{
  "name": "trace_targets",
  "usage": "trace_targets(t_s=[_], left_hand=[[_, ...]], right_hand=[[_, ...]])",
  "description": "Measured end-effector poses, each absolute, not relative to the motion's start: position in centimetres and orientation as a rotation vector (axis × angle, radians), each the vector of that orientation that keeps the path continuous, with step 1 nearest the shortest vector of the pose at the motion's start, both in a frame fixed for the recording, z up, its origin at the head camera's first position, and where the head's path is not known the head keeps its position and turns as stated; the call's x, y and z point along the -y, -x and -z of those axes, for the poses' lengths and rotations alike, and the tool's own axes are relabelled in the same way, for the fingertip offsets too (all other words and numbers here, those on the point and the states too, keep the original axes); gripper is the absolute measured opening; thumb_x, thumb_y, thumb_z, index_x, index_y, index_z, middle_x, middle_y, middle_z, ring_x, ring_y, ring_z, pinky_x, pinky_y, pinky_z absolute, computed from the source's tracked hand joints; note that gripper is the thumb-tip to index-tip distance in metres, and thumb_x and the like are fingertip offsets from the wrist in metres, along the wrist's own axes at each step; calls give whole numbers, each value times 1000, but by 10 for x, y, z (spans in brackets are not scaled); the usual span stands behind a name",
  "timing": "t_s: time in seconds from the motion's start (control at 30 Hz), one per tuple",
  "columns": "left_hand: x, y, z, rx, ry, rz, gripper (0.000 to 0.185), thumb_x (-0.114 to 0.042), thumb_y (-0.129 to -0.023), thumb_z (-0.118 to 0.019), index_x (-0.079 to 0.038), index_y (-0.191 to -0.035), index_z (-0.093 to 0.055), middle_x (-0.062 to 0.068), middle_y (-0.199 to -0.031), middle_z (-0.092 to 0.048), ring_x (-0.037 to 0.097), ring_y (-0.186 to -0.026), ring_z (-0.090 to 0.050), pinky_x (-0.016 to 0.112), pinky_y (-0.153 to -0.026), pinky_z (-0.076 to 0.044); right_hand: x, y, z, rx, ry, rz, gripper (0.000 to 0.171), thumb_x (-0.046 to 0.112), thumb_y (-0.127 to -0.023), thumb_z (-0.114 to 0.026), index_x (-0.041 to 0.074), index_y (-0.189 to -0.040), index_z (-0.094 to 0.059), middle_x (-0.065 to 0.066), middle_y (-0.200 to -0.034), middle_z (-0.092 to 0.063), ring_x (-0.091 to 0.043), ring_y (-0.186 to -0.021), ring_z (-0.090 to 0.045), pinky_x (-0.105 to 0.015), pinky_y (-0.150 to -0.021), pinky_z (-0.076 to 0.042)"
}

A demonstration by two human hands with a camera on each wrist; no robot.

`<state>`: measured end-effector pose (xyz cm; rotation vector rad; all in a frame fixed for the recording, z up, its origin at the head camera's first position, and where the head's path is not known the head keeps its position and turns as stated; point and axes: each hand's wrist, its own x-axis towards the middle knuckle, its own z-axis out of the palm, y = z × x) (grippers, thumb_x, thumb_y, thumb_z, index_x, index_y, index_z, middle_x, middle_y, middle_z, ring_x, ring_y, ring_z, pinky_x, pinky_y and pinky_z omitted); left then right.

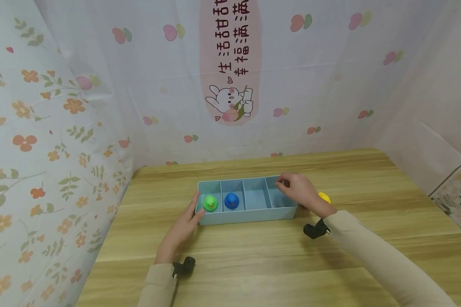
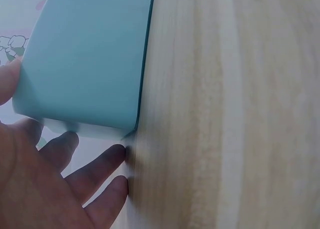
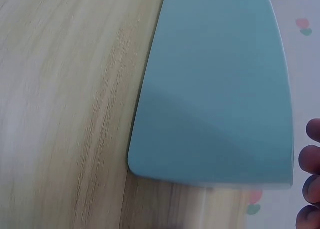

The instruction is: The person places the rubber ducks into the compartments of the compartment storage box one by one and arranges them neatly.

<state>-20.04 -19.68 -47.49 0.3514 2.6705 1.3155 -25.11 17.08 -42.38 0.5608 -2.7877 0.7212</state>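
A light blue tray with four-sided compartments in one row lies on the wooden table. A green rubber duck sits in its leftmost compartment, and a blue rubber duck in the one beside it. My left hand holds the tray's left end, thumb at the near corner and fingers along the end wall. Over the rightmost compartment hovers my right hand, its fingers loosely bent with nothing visible in them. Just right of that hand, a yellow object shows on the table, partly hidden by the wrist.
The wooden table runs up to a printed white cloth at the back. Floral cloth hangs along the left side, and more cloth on the right. Each wrist carries a small black camera.
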Motion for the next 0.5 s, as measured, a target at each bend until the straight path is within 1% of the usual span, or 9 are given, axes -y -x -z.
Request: trace_targets(t_s=[0.2, 0.37, 0.5], left_hand=[[197, 200, 475, -2674, -342, -1309, 64, -36, -103, -40, -23, -156, -7, 9, -161, -13, 34, -147, -18, 53, -120, -16], [197, 201, 477, -2676, -344, -1314, 64, -35, -103, -41, -22, -156, -8, 8, -162, -13, 33, -148, -17, 52, -120, -16], [197, 202, 477, -2678, -356, -1322, 63, -33, -103, -41, -21, -156, -9, 9, -161, -14, 33, -148, -18, 51, -120, -16]], right_hand=[[-179, 251, 422, 2818, -516, -736, 16, 17, -91, -63, 5, -96, -71, -1, -67, -60, -11, -57, -46, -24, -54, -38], [-190, 251, 422, 2814, -483, -724, 15, 17, -91, -62, 5, -94, -71, -2, -73, -62, -12, -64, -49, -24, -57, -39], [-199, 251, 422, 2817, -456, -720, 14, 15, -91, -61, 4, -93, -71, -3, -74, -62, -14, -66, -50, -25, -57, -39]])
